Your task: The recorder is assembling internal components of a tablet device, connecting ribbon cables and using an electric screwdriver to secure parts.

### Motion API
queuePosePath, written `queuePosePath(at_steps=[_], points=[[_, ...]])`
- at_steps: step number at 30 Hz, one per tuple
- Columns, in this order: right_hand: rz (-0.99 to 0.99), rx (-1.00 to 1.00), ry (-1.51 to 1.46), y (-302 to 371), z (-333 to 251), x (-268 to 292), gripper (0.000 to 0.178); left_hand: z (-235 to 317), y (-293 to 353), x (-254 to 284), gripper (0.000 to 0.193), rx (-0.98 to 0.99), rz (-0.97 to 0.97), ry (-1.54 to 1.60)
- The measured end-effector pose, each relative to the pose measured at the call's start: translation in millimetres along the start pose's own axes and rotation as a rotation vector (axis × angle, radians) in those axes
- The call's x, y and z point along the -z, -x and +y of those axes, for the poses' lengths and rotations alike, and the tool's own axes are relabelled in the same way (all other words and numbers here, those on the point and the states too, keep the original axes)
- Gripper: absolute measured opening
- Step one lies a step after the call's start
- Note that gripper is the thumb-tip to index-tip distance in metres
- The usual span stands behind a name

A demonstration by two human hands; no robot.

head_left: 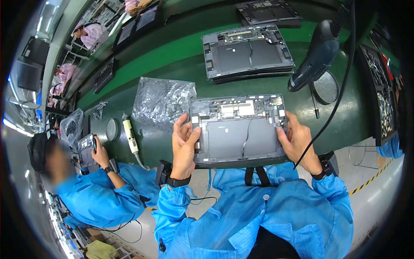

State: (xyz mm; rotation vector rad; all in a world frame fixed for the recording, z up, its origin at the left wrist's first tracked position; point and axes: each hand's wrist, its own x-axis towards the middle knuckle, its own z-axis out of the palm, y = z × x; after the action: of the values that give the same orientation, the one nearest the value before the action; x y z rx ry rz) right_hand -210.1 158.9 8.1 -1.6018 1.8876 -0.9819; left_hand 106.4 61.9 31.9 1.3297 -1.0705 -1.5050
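An opened laptop base point(239, 136), dark grey with a bare circuit board along its far edge and a flat black battery panel, lies at the near edge of the green bench. My left hand point(184, 142) grips its left side, thumb on top and fingers around the edge. My right hand point(297, 140) holds the right side the same way. Beyond it sits a stack of similar laptop bases point(248, 52). A black handheld power screwdriver point(314, 60) with a dark cable hangs above the bench, right of the stack.
A clear plastic bag point(161, 101) lies left of the base, beside a cream electric screwdriver point(130, 136) and a round dish point(112, 129). Another round dish point(326, 88) stands at right. A black tray of small parts point(377, 86) is far right. A co-worker point(101, 190) works at left.
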Motion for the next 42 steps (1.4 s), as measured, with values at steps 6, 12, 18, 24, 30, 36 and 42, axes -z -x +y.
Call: queuePosePath(at_steps=[6, 12, 18, 24, 30, 36, 42], points=[[-0.107, 0.08, -0.356, 0, -36, -8, 0.059, 20, -1, 62, 0.073, 0.005, 0.119, 0.075], [0.304, 0.043, -0.085, -17, 21, 59, 0.015, 93, -103, 101, 0.057, -0.266, 0.139, 0.129], [0.386, 0.036, -0.15, -108, 98, 156, 0.022, 120, -344, 138, 0.051, -0.273, 0.078, 0.204], [0.368, 0.239, 0.091, -229, 141, 180, 0.019, 80, -461, 166, 0.048, -0.211, 0.076, -0.025], [0.306, 0.022, -0.026, -346, 188, 181, 0.022, 114, -454, 135, 0.058, -0.261, 0.124, -0.458], [0.185, -0.126, 0.216, -440, 219, 151, 0.056, 128, -447, 104, 0.038, -0.596, 0.344, -1.152], [0.213, -0.067, 0.553, -444, 210, 122, 0.062, 145, -417, -135, 0.07, -0.07, -0.522, -0.697]])
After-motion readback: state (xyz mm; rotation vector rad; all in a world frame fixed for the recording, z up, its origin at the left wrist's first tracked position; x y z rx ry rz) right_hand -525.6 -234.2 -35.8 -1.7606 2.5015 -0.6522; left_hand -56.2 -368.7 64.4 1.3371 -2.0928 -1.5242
